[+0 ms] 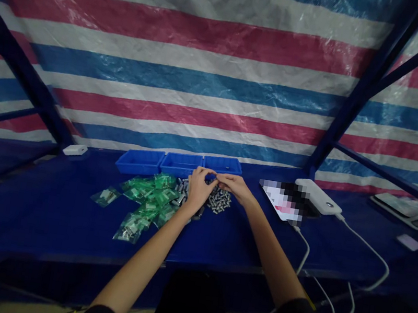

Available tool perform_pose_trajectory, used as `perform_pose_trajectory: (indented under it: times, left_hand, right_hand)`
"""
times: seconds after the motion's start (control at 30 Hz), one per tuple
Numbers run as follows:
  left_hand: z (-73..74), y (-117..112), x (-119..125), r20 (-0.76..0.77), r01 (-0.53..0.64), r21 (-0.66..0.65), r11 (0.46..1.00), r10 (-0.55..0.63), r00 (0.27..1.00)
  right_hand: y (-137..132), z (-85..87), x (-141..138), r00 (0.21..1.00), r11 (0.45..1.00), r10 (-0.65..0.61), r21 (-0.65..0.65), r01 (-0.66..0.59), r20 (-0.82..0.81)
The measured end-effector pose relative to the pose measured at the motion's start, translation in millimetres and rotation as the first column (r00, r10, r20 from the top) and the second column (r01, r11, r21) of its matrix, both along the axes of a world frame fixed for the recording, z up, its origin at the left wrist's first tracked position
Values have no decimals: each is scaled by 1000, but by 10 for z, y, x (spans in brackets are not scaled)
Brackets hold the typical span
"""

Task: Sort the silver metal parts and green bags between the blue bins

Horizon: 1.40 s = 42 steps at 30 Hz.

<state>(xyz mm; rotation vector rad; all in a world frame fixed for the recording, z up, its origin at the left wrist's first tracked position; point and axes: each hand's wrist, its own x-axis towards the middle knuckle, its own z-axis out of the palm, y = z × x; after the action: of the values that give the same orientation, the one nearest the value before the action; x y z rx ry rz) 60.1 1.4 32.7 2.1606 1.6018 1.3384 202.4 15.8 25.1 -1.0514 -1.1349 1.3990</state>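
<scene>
Fingertips meet where my left hand and my right hand come together over the middle of the blue table. Both hands are closed in a pinch; whatever sits between the fingers is too small to make out. Just below lies a heap of small metal cylindrical parts, partly covered by my left hand. Larger dark metal parts lie to the left of that hand. Beside them spreads a pile of small clear and green plastic bags with parts inside.
Three blue trays stand in a row behind the hands. On the right are a phone, a white power bank, white cables and a flat scale-like device. Blue metal posts and a striped sheet bound the back.
</scene>
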Motion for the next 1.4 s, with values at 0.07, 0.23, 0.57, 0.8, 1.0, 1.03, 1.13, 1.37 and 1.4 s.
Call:
perform_pose_trajectory:
  times: [0.07,0.23,0.57,0.8,1.0,1.03,1.13,1.37,1.4]
  left_hand:
    - [-4,8,9,32,40,-9,999,-40,999]
    - [-30,49,37,150,146,-5,989,-144,978]
    - [-81,-11,67,-195,82,-109,991,-102,975]
    - [-169,-75,122,-434,185,-184,965,-249,866]
    - [-150,-73,139,-456,132,-179,975,-201,867]
    - [-152,-71,142,-453,127,-179,976,-196,870]
    - [-168,-63,147,-435,113,-171,979,-178,883]
    - [-156,1,109,-157,26,-157,987,-51,986]
    - [-150,17,104,-94,25,-150,988,-39,995]
  right_hand:
    - [5,21,6,998,998,-56,-10,56,-25]
    - [-3,73,18,993,994,-111,-27,110,-39]
    - [77,27,113,961,966,-259,46,255,98]
    - [88,0,212,928,942,-238,300,148,288]
    - [33,-88,288,543,959,-240,284,3,804]
    - [22,-83,279,509,964,-227,266,-5,831]
    - [-12,-42,229,452,976,-183,215,-20,873]
    - [-45,-24,164,516,971,-219,237,32,828]
    - [-35,-26,161,543,965,-240,257,46,805]
